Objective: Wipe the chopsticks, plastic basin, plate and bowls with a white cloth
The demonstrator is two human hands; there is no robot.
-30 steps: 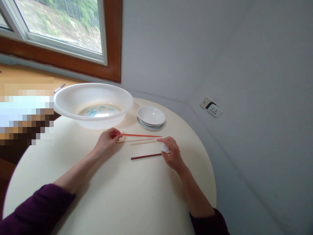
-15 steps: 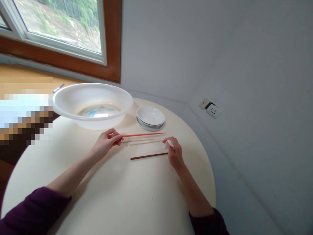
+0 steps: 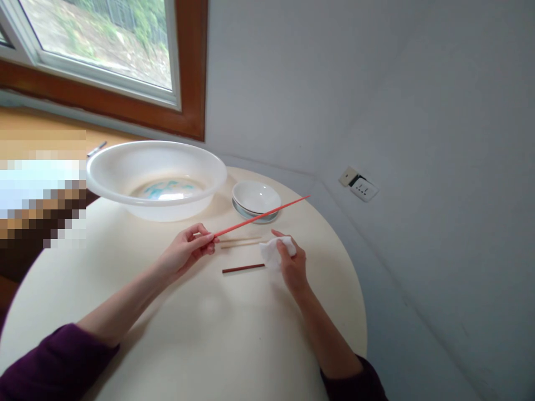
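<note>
My left hand [image 3: 188, 252] pinches one end of a red chopstick [image 3: 261, 215], which slants up and to the right above the round cream table [image 3: 200, 334]. My right hand [image 3: 289, 263] is closed on a crumpled white tissue [image 3: 272, 252] just below the chopstick's middle. A pale wooden chopstick [image 3: 240, 242] lies flat between my hands. A dark brown chopstick [image 3: 243, 269] lies nearer to me, its right end hidden under the tissue.
A large translucent white basin [image 3: 156, 178] stands at the table's far left. Stacked white bowls [image 3: 256, 199] sit to its right. The grey wall has a socket [image 3: 364, 188] at the right. A window and wooden sill lie behind, with a blurred patch at left.
The red chopstick's far end has risen off the table and now points up to the right. My right hand has shifted slightly left, showing more of the tissue.
</note>
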